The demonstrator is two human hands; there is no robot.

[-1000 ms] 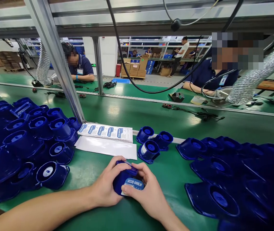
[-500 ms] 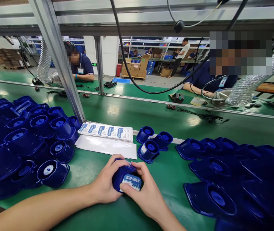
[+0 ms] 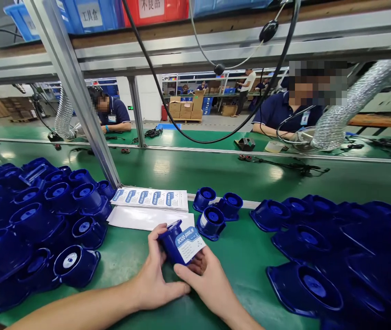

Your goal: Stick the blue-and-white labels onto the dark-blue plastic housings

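Observation:
Between my hands is a blue plastic housing (image 3: 172, 246), tilted, with a flange at its upper left. A white and blue label (image 3: 191, 247) printed "DC52Q-5000L/H" lies across its side, facing me. My left hand (image 3: 152, 277) grips the housing's left side with fingers at the flange; its thumb stretches out below. Closed on the lower right side is my right hand (image 3: 212, 284), thumb near the label's bottom edge. Just beyond, a sheet of labels (image 3: 150, 199) rests beside a blank white sheet (image 3: 147, 218). Nearby stands a housing with a pale label on its side (image 3: 212, 223).
Many similar blue housings crowd the green bench (image 3: 140, 256) at left (image 3: 30, 220) and right (image 3: 314, 286). A slanted metal post (image 3: 74, 91) rises behind the left pile. A black cable (image 3: 154, 78) hangs ahead. Two co-workers sit across the bench.
The housing has been turned and tilted, so more of its label shows. My left thumb has come away from its side. The camera view has tipped upward, bringing blue and red bins into sight.

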